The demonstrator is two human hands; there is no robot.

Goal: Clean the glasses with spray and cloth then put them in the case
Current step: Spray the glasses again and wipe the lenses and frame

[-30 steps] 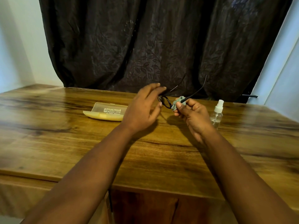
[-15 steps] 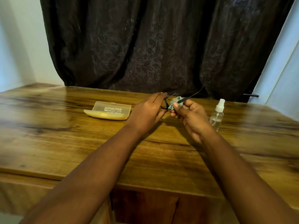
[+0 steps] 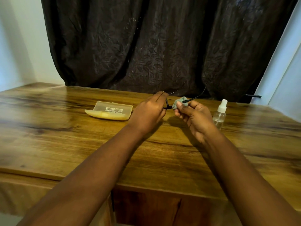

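Black-framed glasses point(image 3: 167, 106) are held above the table between both hands, their thin arms pointing away from me toward the curtain. My left hand point(image 3: 149, 111) grips the left side of the frame and hides most of that lens. My right hand point(image 3: 193, 118) pinches a small grey-green cloth point(image 3: 178, 102) around the right lens, thumb on top. A translucent yellow glasses case point(image 3: 108, 110) lies shut on the table, left of my hands. A small clear spray bottle point(image 3: 219, 115) with a white nozzle stands upright just right of my right hand.
The wooden table point(image 3: 81, 144) runs wide to both sides, its front edge close to me. A dark curtain point(image 3: 154, 46) hangs behind the far edge. White walls stand at the left and right.
My left hand went from open fingers to a grip on the frame. The glasses and both hands dropped slightly, and the right hand keeps the cloth on the lens.
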